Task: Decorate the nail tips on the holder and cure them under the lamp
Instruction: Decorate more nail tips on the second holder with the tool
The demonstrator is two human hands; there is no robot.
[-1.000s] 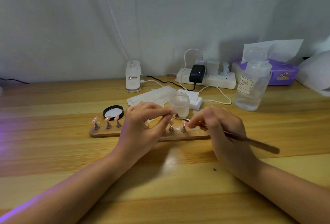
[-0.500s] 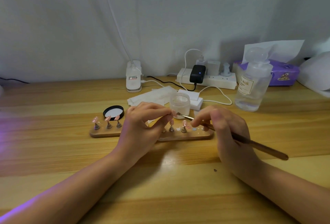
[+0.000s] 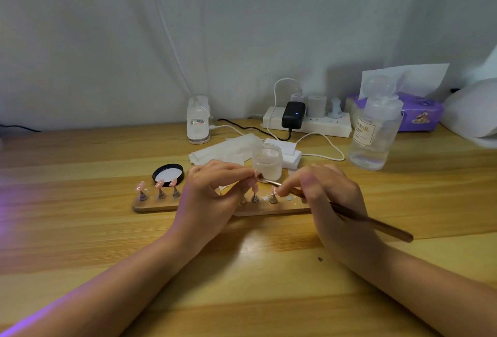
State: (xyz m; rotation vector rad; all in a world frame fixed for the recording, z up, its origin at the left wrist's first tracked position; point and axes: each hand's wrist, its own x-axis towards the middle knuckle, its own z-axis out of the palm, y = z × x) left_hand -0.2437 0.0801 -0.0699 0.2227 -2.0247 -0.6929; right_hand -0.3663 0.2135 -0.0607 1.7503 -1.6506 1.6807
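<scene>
The nail tip (image 3: pixel 257 174) is pinched at the left hand (image 3: pixel 212 197)'s fingertips, raised just above the wooden holder (image 3: pixel 156 205), near its middle. The brush (image 3: pixel 347 213), gripped pen-style in the right hand (image 3: pixel 328 202), runs long from lower right up-left, its tip touching the nail tip, right of the left fingers. The open jar (image 3: pixel 267 160) stands just behind the holder.

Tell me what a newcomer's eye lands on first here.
First, the two hands meeting mid-table: the left hand pinches a pink nail tip while the right hand holds a brush to it. Beneath them lies the wooden holder, three pink tips standing at its left end. Behind, an open frosted jar.
</scene>
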